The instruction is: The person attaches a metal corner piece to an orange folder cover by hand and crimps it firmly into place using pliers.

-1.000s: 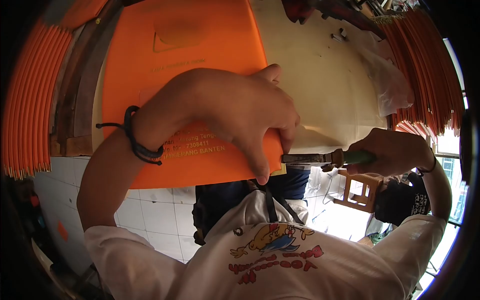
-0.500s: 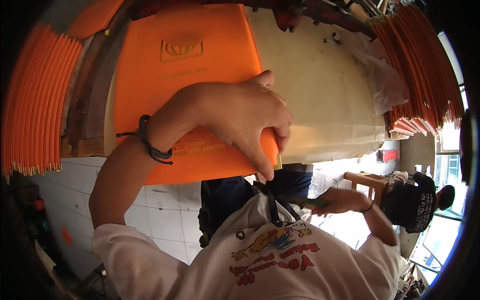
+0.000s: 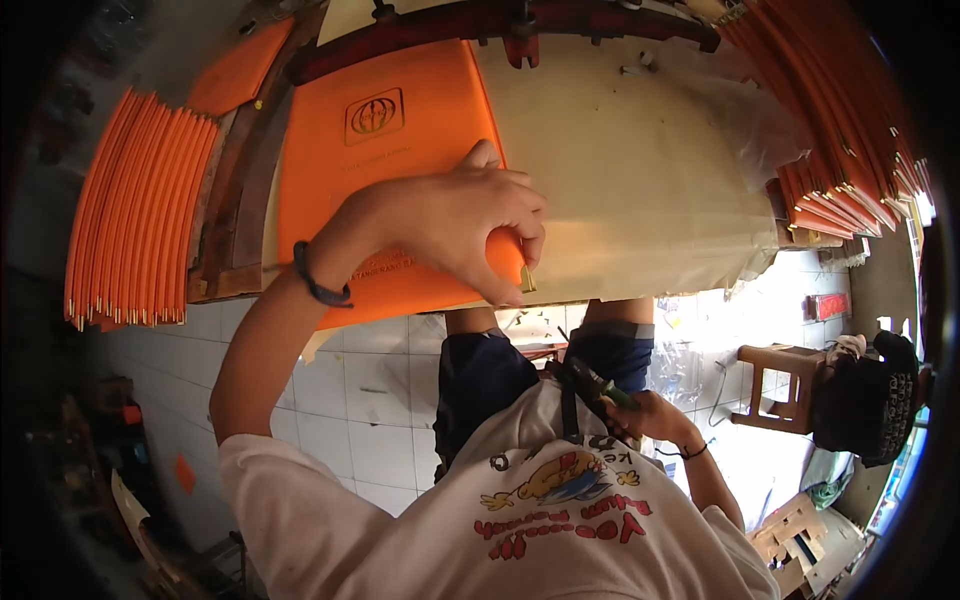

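While the left forearm (image 3: 365, 220) crossed the orange folder (image 3: 375, 165) left of the frame's centre, it hid part of the gold lettering, and the words showing beside the wrist were too small to read whole. The left hand (image 3: 470, 235) had its grip closed about the folder's lower right corner, thumb at the lower edge, fingers curled at the right edge. Low and right of centre, the right hand (image 3: 650, 415) had its grip wrapped around a green-handled tool (image 3: 598, 388), whose dark head was hard to make out.

The folder was smooth and flat, stamped with a gold emblem (image 3: 374, 116), and lay on a bench (image 3: 640, 190) with a tan, faintly shiny covering. A dark red bar (image 3: 410, 30) arched across the top of the frame; whether it covered the folder's far end could not be told. Clear plastic (image 3: 745, 115) lay crumpled at upper right. Stacks of orange covers with bright corner tips flanked the bench, the left stack (image 3: 140, 215) neatly ranged, the right stack (image 3: 830, 110) running into the dark rim. A brown stool (image 3: 775, 385) stood at right, beside black cloth (image 3: 865, 410) with illegible lettering.
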`<state>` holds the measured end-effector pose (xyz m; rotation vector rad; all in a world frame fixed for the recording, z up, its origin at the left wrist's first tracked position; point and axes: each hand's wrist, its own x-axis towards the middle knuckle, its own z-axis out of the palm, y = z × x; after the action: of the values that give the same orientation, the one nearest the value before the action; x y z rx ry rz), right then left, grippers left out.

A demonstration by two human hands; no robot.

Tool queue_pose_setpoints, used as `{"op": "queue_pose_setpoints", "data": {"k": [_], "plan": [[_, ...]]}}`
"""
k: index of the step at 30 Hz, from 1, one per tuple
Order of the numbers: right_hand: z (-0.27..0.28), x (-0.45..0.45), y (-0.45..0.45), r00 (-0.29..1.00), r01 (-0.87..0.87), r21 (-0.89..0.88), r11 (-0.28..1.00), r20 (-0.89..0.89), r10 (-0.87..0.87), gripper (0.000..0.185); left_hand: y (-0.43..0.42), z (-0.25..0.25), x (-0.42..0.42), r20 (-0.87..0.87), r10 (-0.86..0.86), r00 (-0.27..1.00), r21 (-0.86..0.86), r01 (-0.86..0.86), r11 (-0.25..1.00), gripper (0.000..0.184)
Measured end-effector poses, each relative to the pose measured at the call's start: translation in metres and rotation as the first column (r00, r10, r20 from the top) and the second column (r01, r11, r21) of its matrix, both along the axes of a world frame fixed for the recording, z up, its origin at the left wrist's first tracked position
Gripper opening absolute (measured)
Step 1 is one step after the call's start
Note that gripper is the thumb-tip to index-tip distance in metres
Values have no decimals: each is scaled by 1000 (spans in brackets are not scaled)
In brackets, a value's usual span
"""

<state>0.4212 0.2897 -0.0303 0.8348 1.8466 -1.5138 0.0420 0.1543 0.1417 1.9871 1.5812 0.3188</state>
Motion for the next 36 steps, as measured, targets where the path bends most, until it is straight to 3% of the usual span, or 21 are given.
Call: {"op": "queue_pose_setpoints", "data": {"k": [1,4,8,9,14,18,21,24,30,36], "plan": [[2,1,-2,998,18,1,1000,-54,-17,37,-7,3,6,-27,40,999,-3,-40,999,24],[20,-5,-11,997,-82,163,983,8,82,38,-33,-4,21,-22,227,974,246,-215,945,26],[35,-9,-26,967,45,49,998,-252,-31,39,-55,-11,35,-221,364,905,393,-259,882,54],[44,-15,-31,946,98,-52,994,-304,-109,39,-62,-11,38,-255,404,878,378,-294,878,62],[66,-30,-36,902,61,-146,987,-416,-118,35,-100,-13,40,-388,574,721,244,-521,818,89],[68,-35,-39,829,52,-207,977,-536,-158,33,-124,-31,36,-372,642,670,295,-570,767,88],[72,-42,-43,829,36,-387,921,-503,-243,31,-124,-41,39,-385,660,645,362,-552,751,88],[65,-44,-44,818,-46,-328,943,-555,-153,31,-123,-44,43,-397,672,626,369,-561,741,85],[73,-54,-43,844,49,-394,918,-474,-249,36,-96,-49,69,-384,767,514,447,-624,641,78],[87,-55,-33,747,121,-404,907,-564,-351,44,-67,-53,91,-415,842,344,455,-723,520,77]]}}
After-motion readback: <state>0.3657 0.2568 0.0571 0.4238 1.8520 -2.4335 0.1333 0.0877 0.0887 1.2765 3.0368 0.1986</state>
